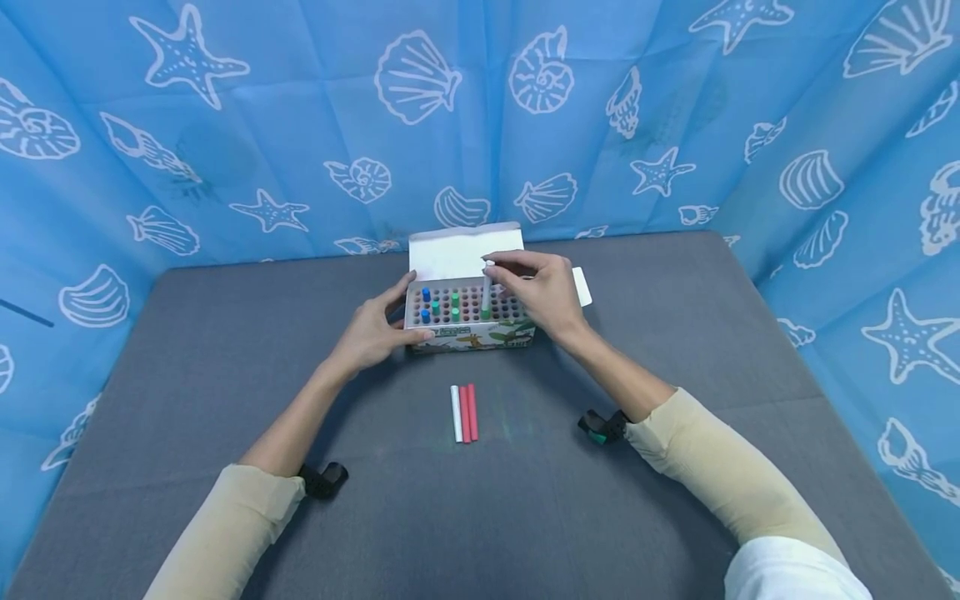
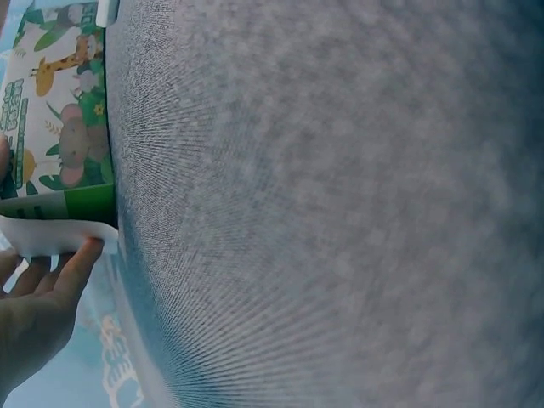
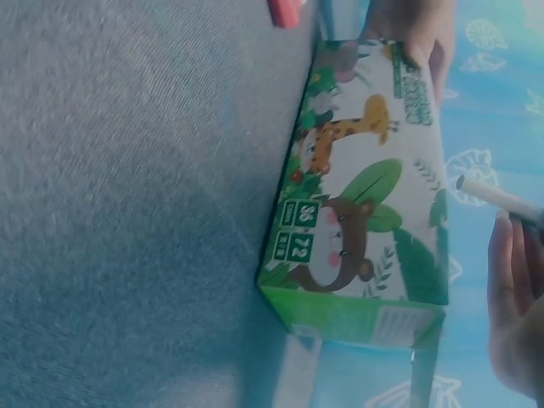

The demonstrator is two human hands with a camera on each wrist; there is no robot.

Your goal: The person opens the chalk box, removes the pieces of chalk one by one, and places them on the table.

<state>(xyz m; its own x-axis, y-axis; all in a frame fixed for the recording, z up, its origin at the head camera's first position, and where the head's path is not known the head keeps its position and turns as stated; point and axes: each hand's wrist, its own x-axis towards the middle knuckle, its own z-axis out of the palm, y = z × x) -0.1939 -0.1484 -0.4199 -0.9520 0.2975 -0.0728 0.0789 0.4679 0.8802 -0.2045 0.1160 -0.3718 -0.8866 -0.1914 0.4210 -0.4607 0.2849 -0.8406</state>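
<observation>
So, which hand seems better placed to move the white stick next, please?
Probably the right hand: it pinches the white stick over the box, while the left hand holds the box's left end.

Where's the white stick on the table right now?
In the head view, the white stick lies below centre, in front of the patterned box and just left of the two red sticks.

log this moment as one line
left hand: holds open box | right hand: pinches white stick over box | table: another white stick, two red sticks
</observation>
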